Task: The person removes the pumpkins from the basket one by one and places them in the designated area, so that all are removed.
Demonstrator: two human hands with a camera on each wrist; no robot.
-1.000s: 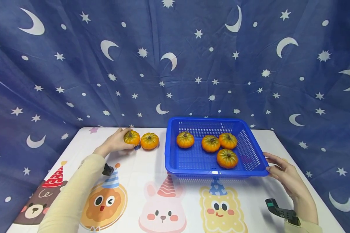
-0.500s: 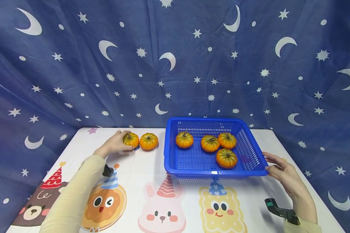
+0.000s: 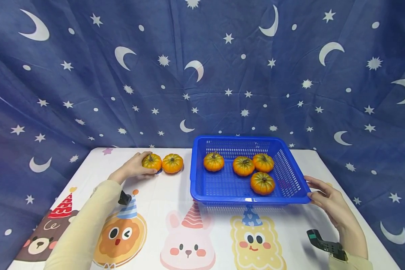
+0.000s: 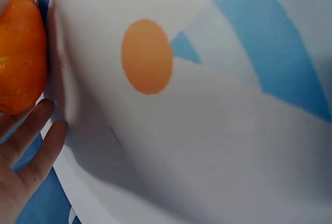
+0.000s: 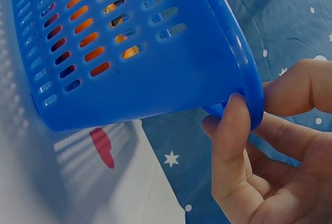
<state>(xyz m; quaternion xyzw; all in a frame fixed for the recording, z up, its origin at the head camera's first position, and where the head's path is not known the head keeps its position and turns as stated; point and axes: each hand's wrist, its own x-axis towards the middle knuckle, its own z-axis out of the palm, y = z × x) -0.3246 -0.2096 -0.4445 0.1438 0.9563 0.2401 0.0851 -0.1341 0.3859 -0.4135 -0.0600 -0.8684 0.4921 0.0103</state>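
Observation:
My left hand [image 3: 134, 166] holds a small orange pumpkin [image 3: 152, 162] on the table's back left, thumb on the near side and fingers on the far side. A second small pumpkin [image 3: 173, 163] sits just right of it. In the left wrist view the held pumpkin [image 4: 19, 53] shows only partly, at the left edge. My right hand [image 3: 332, 204] pinches the right front corner of a blue plastic basket [image 3: 202, 198]. Seen from the right wrist, the thumb and fingers [image 5: 233, 136] clasp its rim. Several pumpkins [image 3: 263, 183] lie inside the basket.
A white tablecloth [image 3: 170, 191] with cartoon animal and food prints covers the table. Behind and beside it hangs a dark blue curtain [image 3: 155, 75] with moons and stars. Black camera mounts [image 3: 327, 245] are worn on both wrists.

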